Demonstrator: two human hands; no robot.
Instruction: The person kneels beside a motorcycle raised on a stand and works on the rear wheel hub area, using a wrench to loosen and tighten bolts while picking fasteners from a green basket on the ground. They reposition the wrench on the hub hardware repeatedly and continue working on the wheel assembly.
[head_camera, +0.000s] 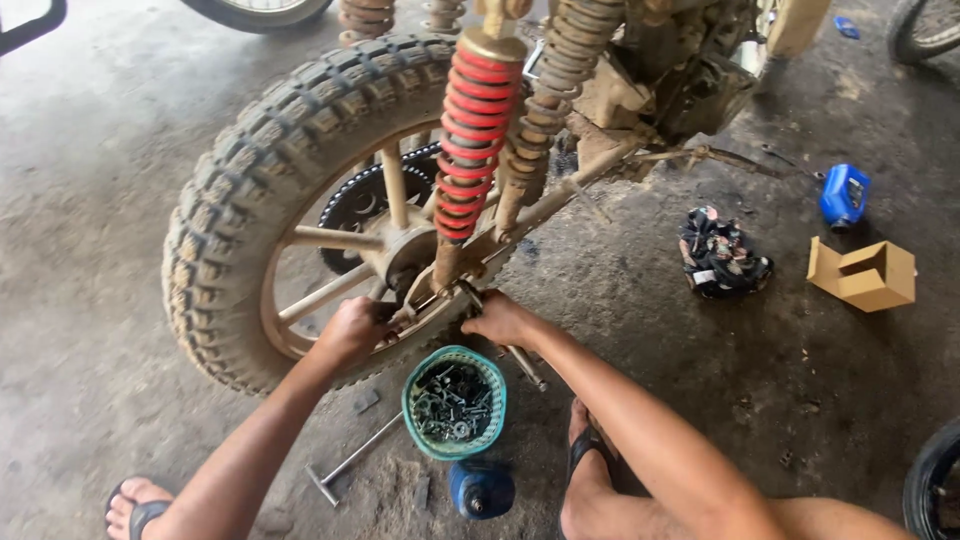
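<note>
A mud-caked motorcycle rear wheel (240, 190) with a knobby tyre stands in front of me, with a red shock spring (470, 130) and a dirty second spring (545, 110) above its hub. My left hand (352, 330) is closed against the axle area at the lower end of the swingarm (545, 205). My right hand (500, 320) grips a wrench (520, 362) set at the same axle point, its handle angling down to the right.
A teal basket (455, 402) of bolts and nuts sits on the concrete floor below my hands, with a T-handle tool (350, 462) and a blue bottle (480, 488) beside it. To the right lie a crumpled rag (722, 255), a cardboard box (865, 275) and a blue oil container (845, 195).
</note>
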